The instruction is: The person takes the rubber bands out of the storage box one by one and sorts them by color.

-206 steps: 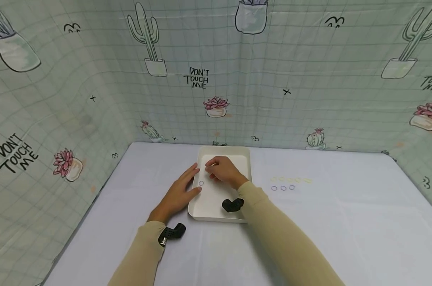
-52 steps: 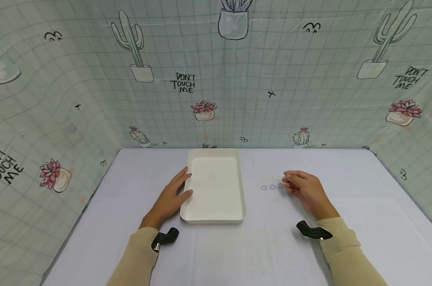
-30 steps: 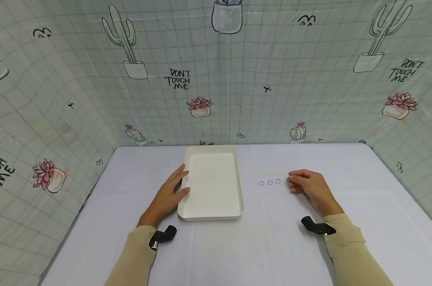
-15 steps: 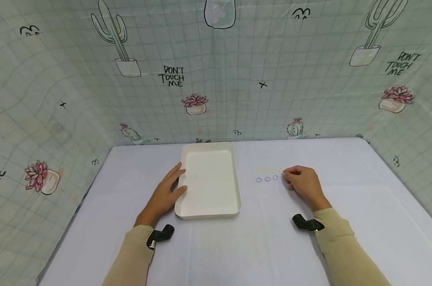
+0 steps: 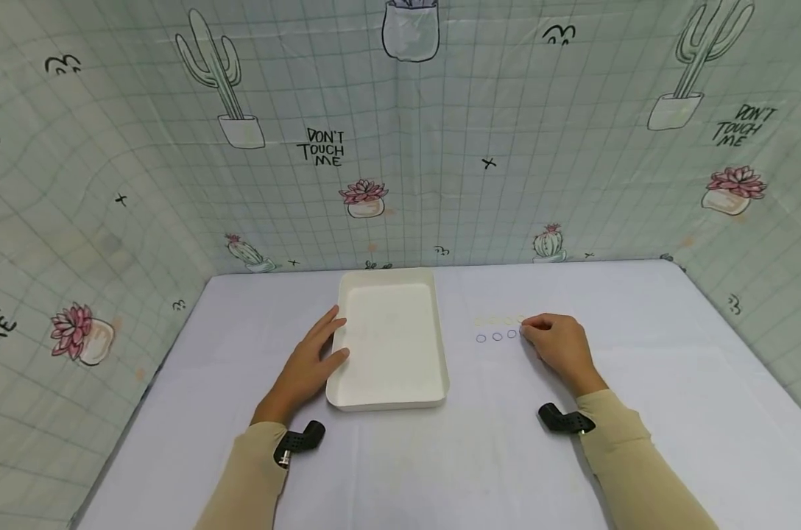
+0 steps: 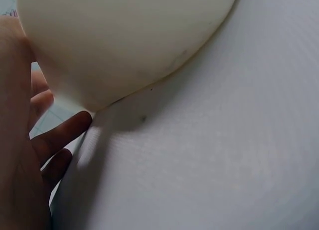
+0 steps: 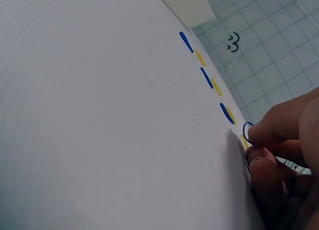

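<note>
Beside the left edge of the white tray (image 5: pixel 390 346), my left hand (image 5: pixel 301 372) rests with extended fingers touching its side. In the left wrist view, fingers (image 6: pixel 65 133) lie near the tray's corner (image 6: pixel 124 46). My right hand (image 5: pixel 561 350) pinches a small blue rubber band (image 7: pixel 244 133) between thumb and finger, low over the table at the right end of a blue row. That row holds three blue rubber bands (image 7: pixel 207 78). Just behind it runs a row of yellow rubber bands (image 7: pixel 216 87), its right end partly hidden by the hand.
A white cloth covers the table (image 5: pixel 400 471). Behind and at the left hangs a grid-patterned curtain (image 5: pixel 440 110) with cactus drawings. The tray's inside is bare, and its right wall stands a short way left of the band rows.
Earlier my right hand was in the tray, where a blue rubber band lay. It has since moved right with a blue band and come down at the blue row's end. The left hand stays put.
</note>
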`<action>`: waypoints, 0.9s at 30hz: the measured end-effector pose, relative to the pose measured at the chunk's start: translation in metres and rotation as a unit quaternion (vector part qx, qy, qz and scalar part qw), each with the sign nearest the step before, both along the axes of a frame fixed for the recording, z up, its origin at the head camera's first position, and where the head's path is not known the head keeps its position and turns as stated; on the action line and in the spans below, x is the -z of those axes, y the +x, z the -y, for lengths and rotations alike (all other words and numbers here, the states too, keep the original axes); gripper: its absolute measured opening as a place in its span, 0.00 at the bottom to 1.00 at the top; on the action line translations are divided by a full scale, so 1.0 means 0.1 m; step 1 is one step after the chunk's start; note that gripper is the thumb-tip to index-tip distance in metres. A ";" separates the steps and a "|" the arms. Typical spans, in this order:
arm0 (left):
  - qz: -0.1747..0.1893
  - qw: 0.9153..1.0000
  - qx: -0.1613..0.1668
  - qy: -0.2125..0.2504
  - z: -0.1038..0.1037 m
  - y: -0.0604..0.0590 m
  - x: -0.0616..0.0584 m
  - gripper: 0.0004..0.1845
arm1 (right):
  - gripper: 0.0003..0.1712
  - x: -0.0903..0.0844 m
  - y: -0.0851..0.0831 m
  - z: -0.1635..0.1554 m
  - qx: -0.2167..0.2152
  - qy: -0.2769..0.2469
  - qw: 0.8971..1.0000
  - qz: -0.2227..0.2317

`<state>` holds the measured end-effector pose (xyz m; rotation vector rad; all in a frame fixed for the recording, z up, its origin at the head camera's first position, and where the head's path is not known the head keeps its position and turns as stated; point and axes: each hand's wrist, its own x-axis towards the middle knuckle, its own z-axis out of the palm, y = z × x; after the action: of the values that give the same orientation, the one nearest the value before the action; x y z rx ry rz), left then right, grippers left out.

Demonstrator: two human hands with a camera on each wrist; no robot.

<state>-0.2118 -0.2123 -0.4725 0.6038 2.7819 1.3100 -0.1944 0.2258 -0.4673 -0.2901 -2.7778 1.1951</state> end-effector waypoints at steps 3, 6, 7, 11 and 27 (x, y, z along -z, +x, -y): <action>0.001 1.000 -0.003 -0.012 0.01 0.01 -0.01 0.32 | 0.16 0.05 0.04 0.02 0.005 -0.008 1.000 0.012; -0.004 1.000 -0.001 -0.020 0.01 0.01 0.00 0.32 | 0.15 0.07 0.06 0.02 0.010 -0.008 1.000 0.011; -0.003 1.000 -0.001 -0.018 0.00 0.00 0.00 0.32 | 0.15 0.06 0.06 0.02 0.010 -0.004 1.000 0.006; -0.011 1.000 -0.002 -0.013 -0.01 -0.01 -0.01 0.32 | 0.14 -0.01 0.01 0.02 0.004 0.019 1.000 -0.019; -0.005 1.000 0.001 -0.011 0.00 -0.01 -0.02 0.32 | 0.14 -0.03 -0.02 -0.02 0.002 0.036 0.999 -0.012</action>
<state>-0.2129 -0.2121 -0.4707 0.6125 2.7990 1.2791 -0.1963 0.2273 -0.4642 -0.2739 -2.7897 1.0882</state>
